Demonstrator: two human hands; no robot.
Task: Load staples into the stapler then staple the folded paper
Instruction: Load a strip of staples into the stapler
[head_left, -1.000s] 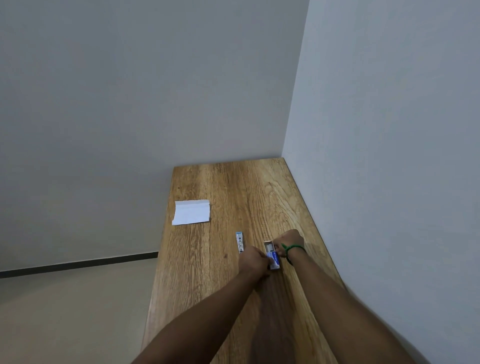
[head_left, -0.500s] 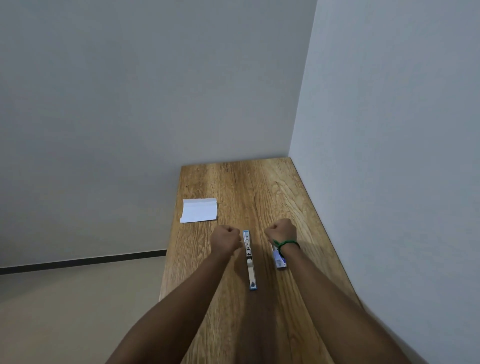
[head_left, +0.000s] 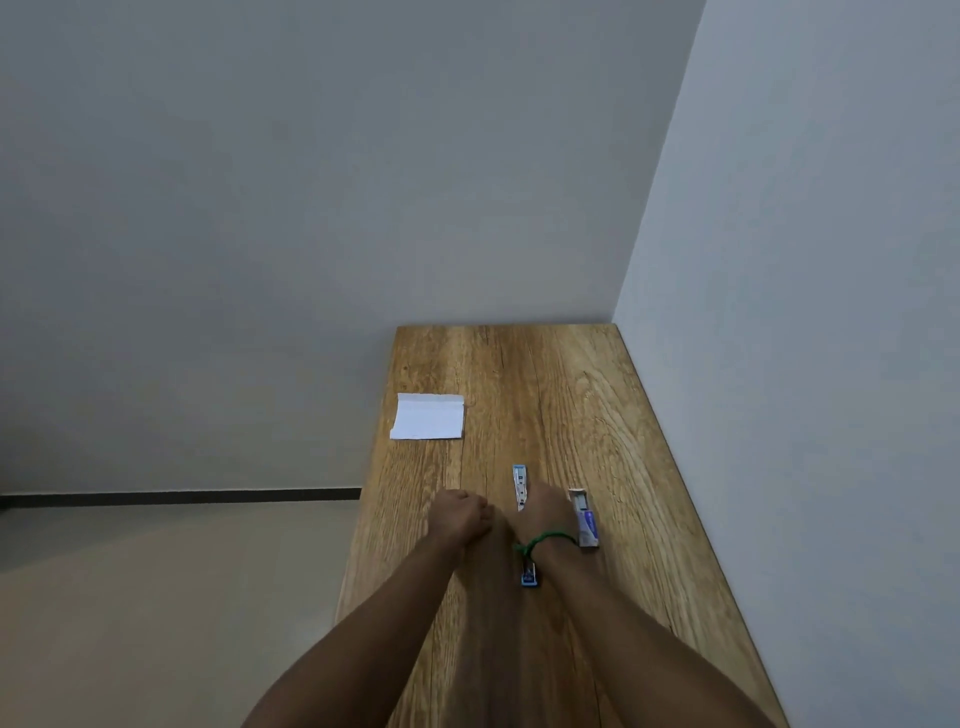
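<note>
The stapler (head_left: 520, 486) lies swung open flat and long on the wooden table (head_left: 571, 395), pointing away from me. My right hand (head_left: 545, 512), with a green band at the wrist, covers its middle, fingers curled down onto it; what is under them is hidden. My left hand (head_left: 460, 517) is a closed fist just left of the stapler, apart from it. A small staple box (head_left: 584, 519), slid open, lies right of my right hand. The folded white paper (head_left: 428, 417) rests near the table's left edge, farther back.
The table stands in a corner, with a grey wall behind it and a white wall along its right side. Its left edge drops to a beige floor (head_left: 156, 597).
Both hands left the staple box and drew apart as fists, baring the open stapler. Since then my right hand has moved left onto the stapler, which uncovered the box.
</note>
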